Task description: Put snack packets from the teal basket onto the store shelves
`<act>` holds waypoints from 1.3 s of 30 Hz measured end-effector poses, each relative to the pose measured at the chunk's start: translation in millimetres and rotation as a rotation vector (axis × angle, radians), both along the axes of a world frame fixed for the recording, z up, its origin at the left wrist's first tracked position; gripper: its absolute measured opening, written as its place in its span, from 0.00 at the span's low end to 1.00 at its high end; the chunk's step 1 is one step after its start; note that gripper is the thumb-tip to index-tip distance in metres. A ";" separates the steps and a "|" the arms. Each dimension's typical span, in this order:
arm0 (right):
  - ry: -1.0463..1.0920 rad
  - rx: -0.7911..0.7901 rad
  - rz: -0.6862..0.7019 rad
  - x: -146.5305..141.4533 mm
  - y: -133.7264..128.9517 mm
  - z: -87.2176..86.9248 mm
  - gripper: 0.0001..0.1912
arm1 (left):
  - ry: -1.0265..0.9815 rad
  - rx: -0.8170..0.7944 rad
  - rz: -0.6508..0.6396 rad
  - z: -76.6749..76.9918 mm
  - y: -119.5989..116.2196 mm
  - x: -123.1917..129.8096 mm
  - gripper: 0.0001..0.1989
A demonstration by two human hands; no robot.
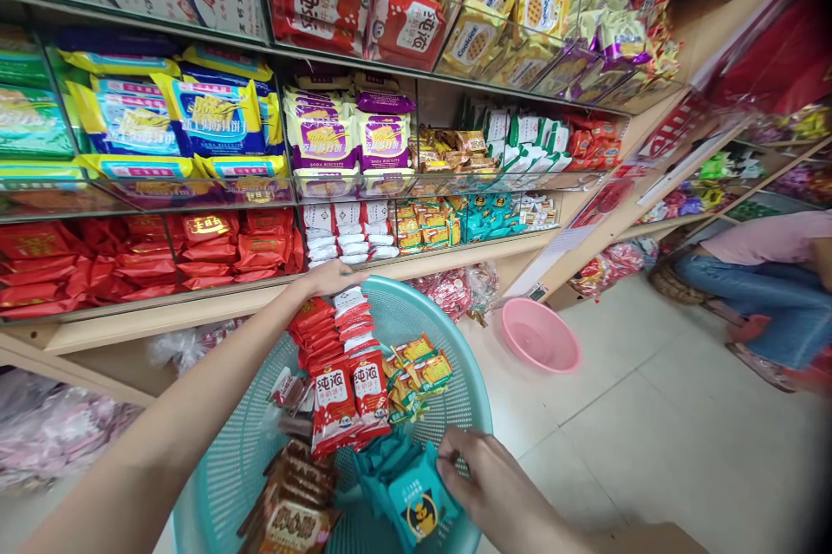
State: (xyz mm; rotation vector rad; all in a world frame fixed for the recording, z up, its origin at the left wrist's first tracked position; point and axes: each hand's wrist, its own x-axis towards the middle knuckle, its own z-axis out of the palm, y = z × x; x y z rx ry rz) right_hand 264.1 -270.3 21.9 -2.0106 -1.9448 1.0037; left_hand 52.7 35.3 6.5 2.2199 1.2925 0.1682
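A large teal plastic basket holds snack packets. My right hand is closed on a teal packet at the basket's right side, beside other teal packets. At the far rim, my left hand lies with its fingers stretched out, just above white packets. Red and white packets fill the middle of the basket, with yellow and green packets to their right. Brown packets stand in a row near the front.
Shelves with clear dividers hold packets of many colours beyond the basket. A pink basin sits on the tiled floor. At the right, a person in jeans sits low. Plastic bags lie under the shelf.
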 end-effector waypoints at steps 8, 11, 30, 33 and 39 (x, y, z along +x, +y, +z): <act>-0.183 0.000 0.084 -5.0 5.1 6.0 0.10 | 0.015 0.023 -0.003 -0.5 -0.4 -0.2 0.28; -0.166 0.026 0.093 -4.8 5.9 4.9 0.11 | 0.019 0.022 0.000 -0.1 0.0 -0.4 0.28; -0.016 0.203 0.138 -3.9 14.5 5.6 0.15 | -0.004 0.018 -0.004 -2.2 1.3 -1.2 0.27; 0.156 0.259 0.299 -6.2 26.3 8.5 0.16 | -0.013 0.022 0.008 -2.4 0.8 -1.2 0.28; 0.216 0.154 0.477 -15.7 43.3 1.6 0.26 | 0.002 0.026 0.015 -0.1 -1.7 -1.5 0.29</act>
